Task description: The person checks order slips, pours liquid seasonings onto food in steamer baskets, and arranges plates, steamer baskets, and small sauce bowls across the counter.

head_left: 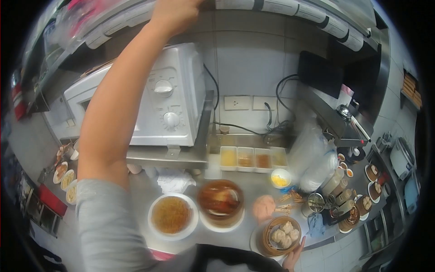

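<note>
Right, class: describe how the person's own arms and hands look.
The left arm wears a grey sleeve ending near the elbow, bare below, with no watch or band visible. The left hand, partly out of frame, shows no glove; the right hand also looks ungloved.

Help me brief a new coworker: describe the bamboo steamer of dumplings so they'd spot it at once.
From the white microwave, look down and right to the near side of the steel counter. There, beside the person's right hand, a round bamboo steamer sits on a white plate. Unlike the brown round container to its left, it holds clustered pale dumplings.
</note>
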Demonstrator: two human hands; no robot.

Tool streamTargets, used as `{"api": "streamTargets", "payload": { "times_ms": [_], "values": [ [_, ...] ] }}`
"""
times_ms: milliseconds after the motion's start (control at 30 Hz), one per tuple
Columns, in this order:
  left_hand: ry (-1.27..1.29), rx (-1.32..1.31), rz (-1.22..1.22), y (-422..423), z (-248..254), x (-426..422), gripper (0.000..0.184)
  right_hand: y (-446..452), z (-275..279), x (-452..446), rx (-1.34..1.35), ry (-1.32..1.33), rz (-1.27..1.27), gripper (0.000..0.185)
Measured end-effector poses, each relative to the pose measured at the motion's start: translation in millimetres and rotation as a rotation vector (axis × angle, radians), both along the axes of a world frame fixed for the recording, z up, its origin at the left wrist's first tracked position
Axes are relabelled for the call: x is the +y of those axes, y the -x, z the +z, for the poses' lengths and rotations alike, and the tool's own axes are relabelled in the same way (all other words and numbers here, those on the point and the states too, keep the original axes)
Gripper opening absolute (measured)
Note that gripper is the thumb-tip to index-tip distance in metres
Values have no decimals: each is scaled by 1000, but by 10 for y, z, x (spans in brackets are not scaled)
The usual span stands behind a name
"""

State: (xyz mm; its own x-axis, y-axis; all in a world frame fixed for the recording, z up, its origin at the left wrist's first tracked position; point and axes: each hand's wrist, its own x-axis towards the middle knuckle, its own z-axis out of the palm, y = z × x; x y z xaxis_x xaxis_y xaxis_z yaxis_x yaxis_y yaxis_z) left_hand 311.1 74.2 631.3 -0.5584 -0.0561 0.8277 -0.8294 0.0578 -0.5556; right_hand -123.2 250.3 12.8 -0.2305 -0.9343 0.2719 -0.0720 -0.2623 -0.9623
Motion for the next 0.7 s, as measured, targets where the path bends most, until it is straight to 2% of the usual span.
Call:
{"api": "streamTargets", "payload": {
  "times_ms": [33,100,133,167,200,267,300,333,367,400,467,500,533,567,633,667,700],
  "values": [
    [-25,15,-22,-34,-5,51,45,-38,44,-25,-38,-9,33,77],
    [121,138,-22,-325,43,58,43,-118,198,-55,-34,34,61,74],
    [169,199,-38,-477,21,0,42,-79,58,-94,-38,117,69,68],
    [170,186,-13,-580,-26,-23,42,-49,-31,-127,8,84,12,69],
    [150,174,2,-675,-69,-27,41,-71,-9,-116,-116,8,23,63],
    [110,104,34,-857,-111,-143,43,84,-197,-125,77,-60,18,41],
    [101,176,55,-796,-110,-154,39,98,-188,-155,126,-66,22,38],
    [50,-128,728,-880,15,-163,78,140,-209,-156,110,-111,47,37],
    [-37,180,302,-905,7,-197,55,205,-293,-182,154,-140,27,37],
    [-40,284,80,-826,-84,-68,54,238,-253,-231,117,-178,75,41],
    [-163,398,-331,-357,-523,480,51,247,144,-241,-82,-454,146,51],
    [-279,464,-516,-121,-815,758,49,264,231,-274,-199,-443,233,58],
    [-445,532,-643,62,-1152,976,48,284,294,-301,-320,-428,325,65],
    [-494,567,-555,69,-1536,1137,53,311,347,-321,-441,-411,423,73],
    [-1360,567,-739,612,-2710,1619,34,332,551,-236,-139,-420,501,89],
    [-1730,615,-675,886,-3298,1874,31,330,599,-230,19,-414,566,97],
    [-1884,721,-679,1060,-3792,1983,26,315,511,-294,246,-351,508,114]
  ]
}}
